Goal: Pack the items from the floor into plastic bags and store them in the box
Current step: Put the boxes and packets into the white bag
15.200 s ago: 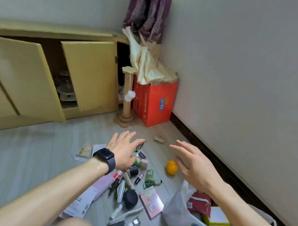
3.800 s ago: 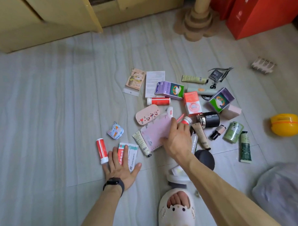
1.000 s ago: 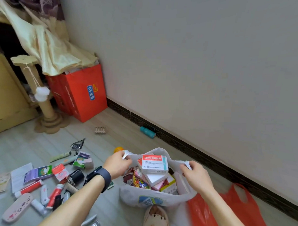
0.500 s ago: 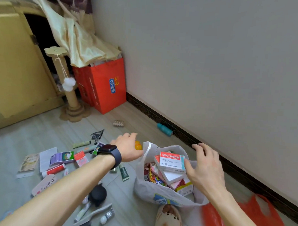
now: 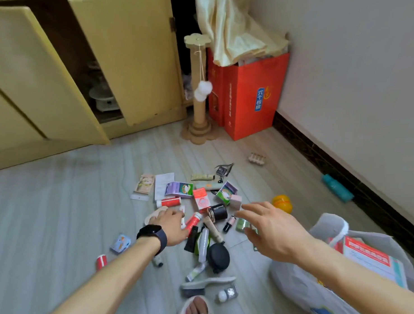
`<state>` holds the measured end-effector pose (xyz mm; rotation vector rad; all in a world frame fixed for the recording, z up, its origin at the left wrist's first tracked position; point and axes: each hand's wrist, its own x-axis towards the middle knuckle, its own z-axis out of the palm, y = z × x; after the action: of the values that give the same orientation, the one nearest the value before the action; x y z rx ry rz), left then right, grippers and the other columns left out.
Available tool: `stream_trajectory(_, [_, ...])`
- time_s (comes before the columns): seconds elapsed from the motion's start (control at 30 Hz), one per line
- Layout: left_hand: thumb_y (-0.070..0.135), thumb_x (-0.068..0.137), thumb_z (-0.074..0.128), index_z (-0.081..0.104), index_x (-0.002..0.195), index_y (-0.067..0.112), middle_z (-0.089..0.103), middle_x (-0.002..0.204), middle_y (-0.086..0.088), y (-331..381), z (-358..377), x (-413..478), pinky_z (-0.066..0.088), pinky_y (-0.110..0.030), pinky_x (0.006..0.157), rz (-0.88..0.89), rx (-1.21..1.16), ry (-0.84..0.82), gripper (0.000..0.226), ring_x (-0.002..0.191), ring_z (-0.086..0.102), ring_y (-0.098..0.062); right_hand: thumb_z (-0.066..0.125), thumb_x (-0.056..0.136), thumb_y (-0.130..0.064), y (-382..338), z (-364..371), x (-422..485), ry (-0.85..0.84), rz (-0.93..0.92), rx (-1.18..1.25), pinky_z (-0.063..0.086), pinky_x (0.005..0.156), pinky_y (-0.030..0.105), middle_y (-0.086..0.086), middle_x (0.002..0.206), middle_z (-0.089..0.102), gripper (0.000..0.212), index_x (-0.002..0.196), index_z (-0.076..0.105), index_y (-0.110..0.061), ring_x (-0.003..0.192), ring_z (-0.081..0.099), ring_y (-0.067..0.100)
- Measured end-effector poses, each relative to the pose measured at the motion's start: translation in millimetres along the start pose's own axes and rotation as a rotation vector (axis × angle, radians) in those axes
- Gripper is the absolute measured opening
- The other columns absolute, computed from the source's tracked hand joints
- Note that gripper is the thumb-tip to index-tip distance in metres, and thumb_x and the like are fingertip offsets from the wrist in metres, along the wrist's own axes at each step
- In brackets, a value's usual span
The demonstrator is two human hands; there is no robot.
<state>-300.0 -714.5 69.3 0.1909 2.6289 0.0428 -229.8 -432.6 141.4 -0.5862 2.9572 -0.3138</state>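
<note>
Several small items lie scattered on the grey floor: a purple box, a red and white tube, a black jar, a black round case, a yellow ball. My left hand, with a black watch, reaches down onto the pile by a red tube; its fingers are hidden, so its grip is unclear. My right hand hovers open above a green jar. A white plastic bag full of boxes stands at the lower right.
Yellow cabinet doors stand open at the back. A cardboard scratching post and red carton stand in the corner. A teal bottle lies by the wall. My slippered foot is at the bottom.
Both hands have left the white bag and moved left and forward over the pile on the floor. The view has swung left and down from the bag to the items.
</note>
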Motion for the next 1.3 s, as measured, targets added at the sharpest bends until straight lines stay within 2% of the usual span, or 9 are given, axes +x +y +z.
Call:
stream_trajectory(0.27, [0.047,0.092,0.048,0.017,0.152,0.031,-0.007,0.161,-0.011,-53,133,18,0.025,-0.043,0.114,-0.321,-0.108,-0.020,0.070,0.146,0.014,-0.035,0.058,0.087,-0.057,-17,141,55,-0.592,0.195,-0.002,0.048,0.097,0.049,0.012,0.152,0.032,0.083,0.153,0.015,-0.030,0.128,0.042,0.039])
stream_trajectory(0.33, [0.042,0.095,0.049,0.019,0.153,0.030,0.004,0.159,-0.017,-60,150,24,0.031,-0.040,0.112,-0.470,-0.310,0.043,0.067,0.142,0.025,-0.035,0.058,0.085,-0.061,-26,176,61,-0.601,0.306,0.137,0.046,0.099,0.049,0.009,0.162,0.011,0.095,0.156,0.000,-0.035,0.131,0.038,0.042])
stream_trajectory(0.43, [0.025,0.095,0.055,0.034,0.148,0.029,0.035,0.136,-0.015,-67,166,33,0.043,-0.039,0.100,-0.579,-0.574,0.077,0.057,0.115,0.051,-0.034,0.061,0.086,-0.052,-40,214,60,-0.520,0.426,0.285,0.051,0.092,0.047,0.008,0.158,0.010,0.086,0.153,0.011,-0.033,0.124,0.040,0.038])
stream_trajectory(0.57, [0.006,0.089,0.049,0.048,0.135,0.033,0.038,0.115,-0.008,-70,167,31,0.048,-0.033,0.091,-0.478,-0.642,0.020,0.053,0.091,0.057,-0.030,0.063,0.086,-0.030,-49,231,52,-0.461,0.438,0.281,0.052,0.076,0.043,0.013,0.149,0.021,0.063,0.138,0.028,-0.023,0.112,0.043,0.037])
stream_trajectory(0.73, [0.004,0.082,0.061,0.056,0.130,0.027,0.057,0.118,-0.015,-58,123,22,0.049,-0.035,0.089,-0.265,-0.650,0.035,0.053,0.095,0.060,-0.030,0.071,0.076,-0.050,-47,169,60,-0.516,0.405,0.376,0.047,0.082,0.042,0.016,0.124,0.046,0.075,0.135,0.034,-0.023,0.107,0.050,0.039])
stream_trajectory(0.87, [0.006,0.082,0.071,0.058,0.125,0.025,0.062,0.125,-0.008,-5,48,12,0.046,-0.039,0.092,0.062,-0.671,0.249,0.049,0.110,0.058,-0.028,0.076,0.073,-0.045,-46,79,45,-0.289,0.221,0.380,0.049,0.080,0.040,0.020,0.116,0.052,0.072,0.129,0.038,-0.021,0.100,0.056,0.042])
stream_trajectory(1.03, [0.011,0.082,0.065,0.045,0.124,0.052,0.058,0.109,-0.001,92,-51,-25,0.050,-0.037,0.080,0.399,-0.657,0.407,0.062,0.081,0.063,-0.010,0.075,0.069,-0.034,-33,-25,-19,0.219,-0.047,0.279,0.050,0.090,0.045,0.010,0.132,0.047,0.080,0.139,0.038,-0.022,0.109,0.053,0.038])
stream_trajectory(1.17, [0.016,0.084,0.065,0.037,0.134,0.050,0.054,0.113,0.002,178,-99,-66,0.052,-0.040,0.084,0.715,-0.627,0.446,0.067,0.094,0.060,-0.018,0.068,0.073,-0.027,3,-60,-107,0.586,0.176,0.488,0.044,0.103,0.031,-0.002,0.137,0.048,0.074,0.141,0.040,-0.024,0.123,0.051,0.014])
stream_trajectory(1.3, [0.018,0.087,0.059,0.026,0.136,0.050,0.051,0.119,0.003,255,-103,-105,0.052,-0.039,0.074,0.963,-0.351,0.398,0.067,0.097,0.059,-0.021,0.061,0.075,-0.034,39,-38,-199,0.831,0.618,0.665,0.047,0.085,0.015,-0.017,0.123,0.056,0.065,0.137,0.042,-0.043,0.106,0.059,0.003])
